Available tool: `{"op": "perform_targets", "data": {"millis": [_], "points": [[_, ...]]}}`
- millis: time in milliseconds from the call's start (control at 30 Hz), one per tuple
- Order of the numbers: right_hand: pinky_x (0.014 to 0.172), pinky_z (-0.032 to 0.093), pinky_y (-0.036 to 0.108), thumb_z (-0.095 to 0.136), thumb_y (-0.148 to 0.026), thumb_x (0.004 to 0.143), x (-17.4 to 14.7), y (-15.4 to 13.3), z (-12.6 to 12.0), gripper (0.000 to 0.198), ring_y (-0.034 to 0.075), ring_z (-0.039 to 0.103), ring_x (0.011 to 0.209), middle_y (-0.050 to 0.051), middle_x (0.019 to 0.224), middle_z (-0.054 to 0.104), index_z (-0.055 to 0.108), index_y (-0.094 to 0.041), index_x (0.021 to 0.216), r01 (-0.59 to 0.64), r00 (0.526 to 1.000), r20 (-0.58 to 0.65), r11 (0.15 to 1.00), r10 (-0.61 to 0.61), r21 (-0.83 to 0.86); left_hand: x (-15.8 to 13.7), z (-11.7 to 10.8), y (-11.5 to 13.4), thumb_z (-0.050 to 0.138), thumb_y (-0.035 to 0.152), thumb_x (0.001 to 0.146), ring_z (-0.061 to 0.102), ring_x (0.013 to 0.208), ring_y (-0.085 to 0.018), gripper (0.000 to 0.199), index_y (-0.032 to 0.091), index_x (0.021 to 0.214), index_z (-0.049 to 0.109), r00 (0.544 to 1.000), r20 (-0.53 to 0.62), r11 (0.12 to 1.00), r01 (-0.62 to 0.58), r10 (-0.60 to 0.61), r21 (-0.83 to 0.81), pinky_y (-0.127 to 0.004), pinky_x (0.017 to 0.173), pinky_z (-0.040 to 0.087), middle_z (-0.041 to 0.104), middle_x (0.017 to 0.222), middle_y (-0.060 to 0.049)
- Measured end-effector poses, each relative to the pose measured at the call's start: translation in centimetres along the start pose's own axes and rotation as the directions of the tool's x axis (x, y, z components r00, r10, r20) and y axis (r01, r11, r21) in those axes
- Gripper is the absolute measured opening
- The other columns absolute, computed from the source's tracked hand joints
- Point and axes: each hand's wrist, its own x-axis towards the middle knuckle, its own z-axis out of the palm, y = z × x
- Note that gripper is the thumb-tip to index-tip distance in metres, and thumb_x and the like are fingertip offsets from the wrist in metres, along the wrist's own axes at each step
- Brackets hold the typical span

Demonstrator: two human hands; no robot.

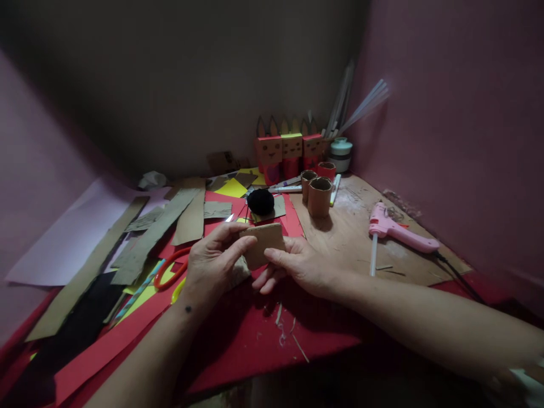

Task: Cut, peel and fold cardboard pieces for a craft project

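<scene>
A small square piece of cardboard (264,235) is held up over the front of the table, its top edge showing. My left hand (219,255) pinches its left side between thumb and fingers. On the lower right, my right hand (297,260) grips the same piece with the thumb on its face and the other fingers behind or below. A black fuzzy ball (260,202) lies just beyond the piece. Scissors with red and yellow handles (170,271) lie beside my left wrist, partly hidden by it.
Cardboard strips (155,235) and coloured paper lie on the left. Cardboard tubes (320,198) stand centre right, before several box-headed figures (270,150). A pink glue gun (399,229) rests on the wooden board (344,243) at right, its cord trailing off. Walls close both sides.
</scene>
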Motion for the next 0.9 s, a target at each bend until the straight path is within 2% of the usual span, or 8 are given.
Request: {"op": "perform_targets", "data": {"millis": [167,333,433,567,667,767,833,900], "points": [[0.053,0.055,0.024,0.050,-0.023,0.093,0.0,-0.2,0.1,0.013,0.014,0.067,0.052,0.001,0.058,0.065,0.055,-0.014,0.102,-0.058,0.998,-0.038,0.996,0.056,-0.060,0.0,-0.4,0.1,0.073,0.026,0.071,0.055,0.066,-0.013,0.008,0.020,0.071,0.068,1.000,-0.016,0.998,-0.012,0.013,0.068,-0.022,0.065,0.045,0.065,0.068,0.003],[0.048,0.052,0.022,0.055,-0.020,0.090,-0.1,-0.4,0.4,0.006,0.012,0.063,0.048,-0.001,0.059,0.064,0.057,-0.015,0.086,-0.079,0.995,-0.067,0.986,0.070,-0.145,0.1,-0.6,-0.2,0.075,0.025,0.069,0.059,0.073,-0.014,0.014,0.022,0.082,0.073,0.990,0.143,0.997,-0.025,0.015,0.069,-0.021,0.066,0.046,0.069,0.078,0.002],[0.047,0.052,0.022,0.059,-0.022,0.086,-0.1,-0.6,0.5,0.009,0.011,0.063,0.047,0.000,0.060,0.064,0.057,-0.015,0.081,-0.078,0.994,-0.084,0.983,0.065,-0.165,0.1,-0.3,-0.5,0.074,0.027,0.072,0.059,0.069,-0.013,0.011,0.020,0.081,0.074,0.991,0.111,0.997,0.076,-0.075,-0.011,-0.021,0.064,0.046,0.069,0.076,0.001],[0.054,0.053,0.024,0.065,-0.025,0.081,-0.2,-0.8,0.5,0.012,0.011,0.061,0.051,0.001,0.061,0.064,0.062,-0.013,0.078,-0.059,0.997,-0.062,0.979,0.048,-0.197,0.1,0.2,-0.7,0.075,0.031,0.072,0.059,0.069,-0.015,0.017,0.018,0.082,0.072,0.978,0.053,0.951,0.211,-0.204,-0.225,-0.025,0.066,0.047,0.069,0.075,-0.001],[0.055,0.049,0.023,0.061,-0.028,0.084,-0.3,-0.7,0.5,0.022,0.009,0.058,0.052,0.000,0.058,0.061,0.064,-0.012,0.069,0.006,0.996,-0.082,0.962,-0.030,-0.275,0.1,0.3,-0.9,0.075,0.032,0.073,0.060,0.074,-0.016,0.020,0.017,0.085,0.070,0.967,0.096,0.918,0.255,-0.237,-0.302,-0.027,0.070,0.047,0.069,0.080,-0.002],[0.051,0.042,0.021,0.062,-0.031,0.084,-0.6,-0.5,0.3,0.025,0.008,0.053,0.052,-0.002,0.057,0.058,0.064,-0.013,0.067,0.113,0.971,-0.151,0.911,-0.186,-0.396,0.1,0.1,-1.0,0.075,0.031,0.074,0.059,0.077,-0.016,0.018,0.016,0.082,0.071,0.973,0.092,0.931,0.230,-0.213,-0.284,-0.025,0.072,0.045,0.069,0.081,-0.003],[0.051,0.040,0.021,0.062,-0.034,0.085,-0.8,-0.3,0.1,0.025,0.008,0.052,0.054,-0.003,0.059,0.058,0.066,-0.014,0.071,0.170,0.949,-0.157,0.860,-0.275,-0.481,0.2,-0.2,-1.0,0.074,0.029,0.073,0.057,0.077,-0.015,0.015,0.016,0.078,0.071,0.976,0.087,0.942,0.214,-0.198,-0.259,-0.024,0.071,0.044,0.068,0.078,-0.002],[0.057,0.044,0.024,0.062,-0.035,0.086,-0.9,-0.2,0.0,0.022,0.011,0.058,0.062,-0.001,0.067,0.065,0.071,-0.015,0.081,0.217,0.931,-0.131,0.804,-0.341,-0.554,0.3,-0.4,-1.1,0.074,0.029,0.073,0.057,0.075,-0.015,0.013,0.017,0.076,0.071,0.979,0.095,0.951,0.196,-0.178,-0.239,-0.025,0.070,0.043,0.066,0.075,-0.001]]}}
